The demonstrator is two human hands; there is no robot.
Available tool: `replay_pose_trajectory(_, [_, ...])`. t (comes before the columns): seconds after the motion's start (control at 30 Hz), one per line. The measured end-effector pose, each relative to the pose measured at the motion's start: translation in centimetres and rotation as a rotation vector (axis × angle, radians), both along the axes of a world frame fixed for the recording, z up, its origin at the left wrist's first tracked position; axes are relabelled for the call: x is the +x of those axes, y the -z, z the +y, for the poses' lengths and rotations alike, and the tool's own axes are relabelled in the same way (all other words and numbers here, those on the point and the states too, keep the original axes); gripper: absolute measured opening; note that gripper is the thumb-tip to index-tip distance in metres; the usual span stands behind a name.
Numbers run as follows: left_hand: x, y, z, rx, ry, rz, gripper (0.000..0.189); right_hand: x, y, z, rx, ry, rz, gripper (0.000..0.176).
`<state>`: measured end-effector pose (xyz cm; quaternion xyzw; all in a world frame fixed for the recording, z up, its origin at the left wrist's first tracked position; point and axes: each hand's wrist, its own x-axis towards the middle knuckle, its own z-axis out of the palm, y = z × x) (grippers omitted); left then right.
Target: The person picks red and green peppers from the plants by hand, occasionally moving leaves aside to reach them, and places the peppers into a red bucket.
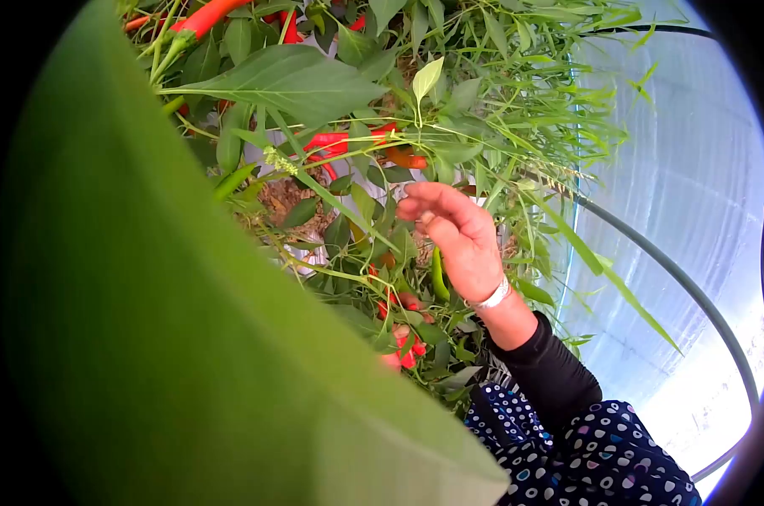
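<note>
My right hand (458,232), with a silver bracelet at the wrist and a black sleeve, is raised among the pepper plants. Its fingers are loosely bent and no object shows in them. A green pepper (439,274) hangs just below it, and an orange-red pepper (405,158) is just above the fingertips. Lower down, my left hand (400,332) shows only in part between leaves, its fingers around red peppers (410,349). The rest of that hand is hidden by foliage and a large blurred green leaf (205,337) close to the camera.
More red peppers (327,143) hang among the leaves, one large red pepper (209,15) at the top. Tall grass (550,110) grows beside a translucent plastic sheet wall (668,169) with a dark curved pipe (681,274). Dotted dark clothing (601,455) is at the lower right.
</note>
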<state>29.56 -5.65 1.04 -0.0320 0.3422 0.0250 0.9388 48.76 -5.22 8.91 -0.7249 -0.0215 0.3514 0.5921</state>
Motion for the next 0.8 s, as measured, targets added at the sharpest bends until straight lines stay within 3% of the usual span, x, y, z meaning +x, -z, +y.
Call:
replay_pose_trajectory(0.1, [-1.0,0.7,-0.1,0.011,-0.004,0.011,0.038,3.1,-0.8,0.9,-0.122,-0.255,-0.650,0.032])
replay_pose_trajectory(0.2, [-1.5,1.2,-0.4,-0.008,0.032,0.013,0.042,7.2,-1.5,3.1,-0.205,-0.368,-1.235,0.036])
replay_pose_trajectory(0.23, [-1.4,1.2,-0.5,-0.016,0.040,0.011,0.043,8.5,-0.2,3.1,-0.208,-0.369,-1.233,0.036])
replay_pose_trajectory(0.3, [-0.8,0.5,0.2,-0.036,0.065,0.008,0.044,9.5,2.4,2.6,-0.518,-0.521,-1.094,0.038])
replay_pose_trajectory(0.37, [-0.3,0.4,0.6,-0.051,0.090,0.000,0.044,9.4,4.5,0.2,-0.672,-0.798,-0.752,0.033])
replay_pose_trajectory(0.43, [-0.3,0.3,0.5,-0.080,0.124,0.130,0.045,7.7,4.7,-1.4,-0.666,-0.957,-0.579,0.034])
replay_pose_trajectory(0.57, [0.2,-0.2,0.4,-0.085,-0.025,0.209,0.051,2.7,2.4,-3.7,-0.612,-0.908,-0.422,0.032])
replay_pose_trajectory(0.6, [-1.3,2.5,-1.0,-0.153,-0.006,0.119,0.055,1.3,2.5,-4.4,-0.570,-0.895,-0.400,0.032])
replay_pose_trajectory(0.7, [0.8,2.2,-0.1,-0.021,-0.040,0.033,0.059,-2.4,2.0,-4.7,-0.489,-0.893,-0.292,0.032])
replay_pose_trajectory(0.73, [3.2,-0.3,0.7,0.045,-0.033,0.242,0.062,-3.3,1.1,-4.0,-0.592,-0.944,-0.306,0.031])
replay_pose_trajectory(0.8, [3.0,0.1,0.9,-0.036,-0.037,0.235,0.062,-4.5,1.1,-4.4,-0.663,-0.919,-0.330,0.032])
